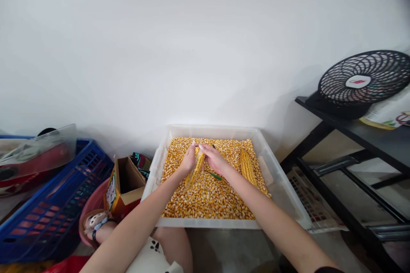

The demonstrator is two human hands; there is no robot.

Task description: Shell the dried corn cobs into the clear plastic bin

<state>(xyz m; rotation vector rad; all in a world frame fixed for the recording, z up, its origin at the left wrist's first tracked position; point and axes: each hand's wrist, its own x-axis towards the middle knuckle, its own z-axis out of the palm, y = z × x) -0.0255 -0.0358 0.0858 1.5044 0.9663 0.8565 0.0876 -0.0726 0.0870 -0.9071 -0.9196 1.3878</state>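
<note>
A yellow corn cob (197, 168) is held between both hands above a white plastic tub (224, 223). My left hand (189, 158) closes on the cob's left side. From the right, my right hand (213, 156) grips it near its far end, fingers and thumb pressed to it. Loose corn kernels (211, 204) cover the tub's floor in a thick layer. Another corn cob (247, 168) lies on the kernels at the right. A green-handled tool (216, 176) rests on the kernels under my right wrist, partly hidden.
A blue plastic crate (48, 217) and an open cardboard box (128, 179) in a pink basin (86, 204) stand at the left. To the right, a black fan (365, 79) sits on a black metal stand (339, 126). A white wall (205, 51) rises behind the tub.
</note>
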